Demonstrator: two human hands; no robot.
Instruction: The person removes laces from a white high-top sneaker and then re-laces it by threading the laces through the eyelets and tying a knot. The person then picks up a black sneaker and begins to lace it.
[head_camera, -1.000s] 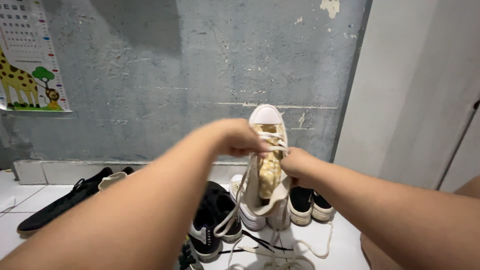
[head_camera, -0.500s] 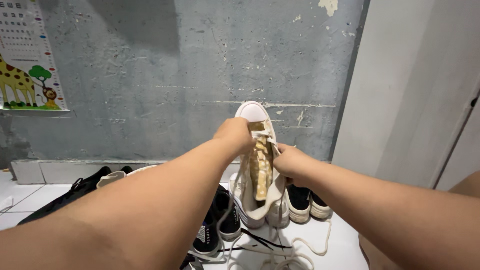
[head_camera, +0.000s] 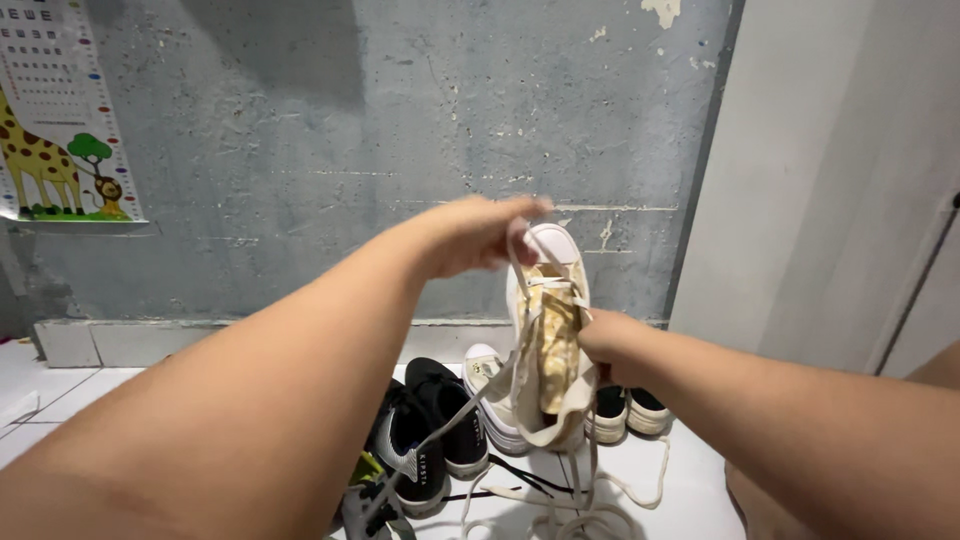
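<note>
We hold a cream canvas sneaker (head_camera: 548, 330) up in front of us, toe pointing upward, its rounded white rubber toe cap smooth against the rough, mottled grey wall (head_camera: 400, 150) behind. The tongue and lining show a soft yellow patterned cloth, and the collar sags open at the bottom. Our right hand (head_camera: 608, 342) closes on the shoe's side near the eyelets, fingers pressed together around the canvas, though they are partly hidden behind it. Our left hand (head_camera: 478, 235) is raised just above and left of the toe cap, blurred, and its fingers seem curled on a flat cream shoelace (head_camera: 490, 385) that runs from the hand down past the shoe; we cannot make out the exact pinch. The lace falls in a long slack line and ends in loose loops on the glossy white tiled floor (head_camera: 690, 500). Below the held shoe stand a pair of black sneakers (head_camera: 430, 430) with white trim, another white sneaker (head_camera: 490, 385) half hidden behind the hanging one, and a black-lined pair (head_camera: 630, 410) of which only the heels show. A paper poster (head_camera: 60, 120) with a cartoon giraffe is cut off by the left edge, and a pale smooth door panel (head_camera: 850, 180) fills the right. Our forearms cover much of the lower left, hiding whatever lies on the floor there.
</note>
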